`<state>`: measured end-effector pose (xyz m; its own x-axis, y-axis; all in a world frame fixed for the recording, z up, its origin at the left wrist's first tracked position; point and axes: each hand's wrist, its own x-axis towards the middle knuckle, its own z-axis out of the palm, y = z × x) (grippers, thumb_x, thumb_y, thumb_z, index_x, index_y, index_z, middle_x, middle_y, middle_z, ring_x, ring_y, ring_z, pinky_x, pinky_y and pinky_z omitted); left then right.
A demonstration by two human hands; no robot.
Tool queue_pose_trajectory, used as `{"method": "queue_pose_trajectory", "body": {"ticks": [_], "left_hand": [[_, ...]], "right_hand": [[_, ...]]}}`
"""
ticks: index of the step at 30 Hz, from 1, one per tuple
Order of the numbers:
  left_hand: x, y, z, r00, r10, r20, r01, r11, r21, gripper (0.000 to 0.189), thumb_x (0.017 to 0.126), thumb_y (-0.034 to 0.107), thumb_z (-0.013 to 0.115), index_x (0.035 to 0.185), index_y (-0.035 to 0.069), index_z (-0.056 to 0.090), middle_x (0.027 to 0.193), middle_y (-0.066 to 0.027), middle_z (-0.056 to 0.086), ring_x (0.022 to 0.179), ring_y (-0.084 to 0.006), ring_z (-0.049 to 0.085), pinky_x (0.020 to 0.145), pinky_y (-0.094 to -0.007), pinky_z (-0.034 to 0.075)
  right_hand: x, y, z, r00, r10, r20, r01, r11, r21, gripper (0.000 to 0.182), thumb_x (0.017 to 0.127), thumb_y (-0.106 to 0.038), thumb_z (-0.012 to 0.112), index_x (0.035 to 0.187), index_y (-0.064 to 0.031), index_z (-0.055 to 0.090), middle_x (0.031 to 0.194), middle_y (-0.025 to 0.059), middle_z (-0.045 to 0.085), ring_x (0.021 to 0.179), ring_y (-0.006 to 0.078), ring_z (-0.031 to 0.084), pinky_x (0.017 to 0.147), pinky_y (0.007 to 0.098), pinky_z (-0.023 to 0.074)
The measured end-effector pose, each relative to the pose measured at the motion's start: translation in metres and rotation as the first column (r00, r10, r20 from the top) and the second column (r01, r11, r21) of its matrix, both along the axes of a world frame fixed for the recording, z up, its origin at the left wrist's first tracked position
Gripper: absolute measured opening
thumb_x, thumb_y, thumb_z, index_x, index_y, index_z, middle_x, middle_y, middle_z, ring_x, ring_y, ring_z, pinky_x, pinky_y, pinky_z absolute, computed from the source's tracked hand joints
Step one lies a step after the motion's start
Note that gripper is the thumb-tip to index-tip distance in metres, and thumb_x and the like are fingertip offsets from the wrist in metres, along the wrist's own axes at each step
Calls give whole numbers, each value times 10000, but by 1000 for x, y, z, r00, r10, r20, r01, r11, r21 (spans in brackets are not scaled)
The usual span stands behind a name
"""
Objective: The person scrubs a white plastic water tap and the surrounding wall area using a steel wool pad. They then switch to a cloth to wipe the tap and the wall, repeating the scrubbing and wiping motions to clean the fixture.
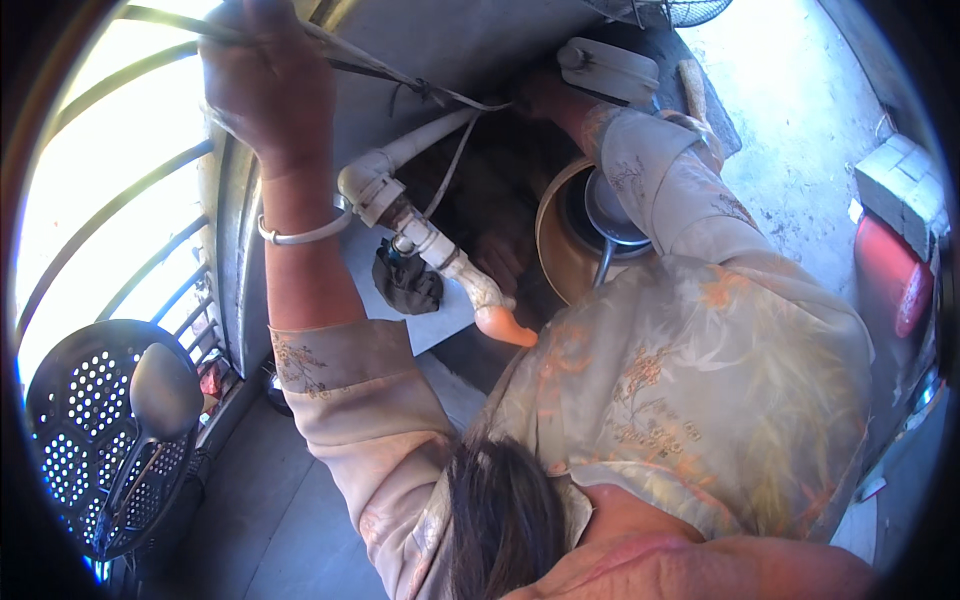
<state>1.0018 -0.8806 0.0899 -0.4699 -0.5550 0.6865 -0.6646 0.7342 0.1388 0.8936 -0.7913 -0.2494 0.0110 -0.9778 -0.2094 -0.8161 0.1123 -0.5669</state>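
Observation:
My left hand (262, 90) is raised at the top left, its fingers closed where a window bar (169, 21) and a pale cord (360, 56) meet. The bar runs into the fist; the fingertips are partly hidden. A pale bangle (306, 234) circles that wrist. My right hand (536, 96) reaches into deep shadow near a whitish plastic jerrycan (611, 71), and its fingers are too dark to make out. Between my arms, a white plastic pipe (427, 142) ends in a tap with an orange spout (504, 325). A dark crumpled cloth (409, 277) hangs beside the tap.
Under my right forearm stands a brownish pot (553, 251) with a long-handled metal pan (611, 206) inside. A black perforated utensil (90, 405) and a large spoon (166, 390) are at the left by the barred window. Pale blocks (900, 187) and a red object (889, 270) lie right.

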Motion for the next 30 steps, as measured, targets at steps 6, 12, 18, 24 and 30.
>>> {"method": "queue_pose_trajectory", "body": {"ticks": [6, 12, 18, 24, 30], "left_hand": [[1, -20, -2, 965, -29, 262, 156, 864, -478, 179, 973, 196, 549, 862, 111, 660, 813, -88, 657, 677, -240, 638, 619, -328, 510], [-2, -20, -3, 974, -40, 223, 153, 842, -517, 72, 909, 48, 560, 950, 48, 619, 804, -113, 585, 683, -265, 577, 573, -366, 466], [-24, 13, 19, 976, 18, -219, 48, 955, 292, 180, 959, 150, 566, 834, 21, 576, 681, -134, 506, 620, -239, 479, 588, -383, 405], [-25, 15, 19, 957, 32, -287, 72, 936, 344, 304, 982, 221, 554, 768, 6, 537, 638, -123, 469, 601, -221, 436, 591, -380, 384], [-17, 8, 14, 971, -96, -218, 128, 982, 140, 271, 987, 204, 554, 794, 16, 536, 632, -80, 462, 605, -177, 422, 577, -359, 375]], "right_hand": [[-17, -12, -15, 989, 62, -132, -51, 995, 82, 354, 922, -330, 586, 1178, -87, 595, 1062, 79, 671, 998, 248, 646, 884, 418, 522], [-51, 29, 31, 911, -361, 201, 296, 909, 292, 350, 924, -321, 597, 1170, -72, 600, 1031, 95, 680, 964, 250, 661, 863, 409, 532], [-6, 136, 124, 518, -394, 759, 654, 754, -55, 415, 878, -223, 695, 1213, -26, 547, 983, 146, 683, 943, 259, 679, 815, 362, 530], [49, 81, 166, 547, -210, 810, 559, 812, -167, 476, 855, -182, 719, 1248, -26, 500, 1025, 167, 669, 986, 301, 660, 840, 393, 509], [74, 26, 150, 638, -403, 657, 659, 727, -194, 537, 818, -323, 717, 1226, -26, 533, 1069, 223, 653, 1024, 400, 632, 841, 456, 515]]}}
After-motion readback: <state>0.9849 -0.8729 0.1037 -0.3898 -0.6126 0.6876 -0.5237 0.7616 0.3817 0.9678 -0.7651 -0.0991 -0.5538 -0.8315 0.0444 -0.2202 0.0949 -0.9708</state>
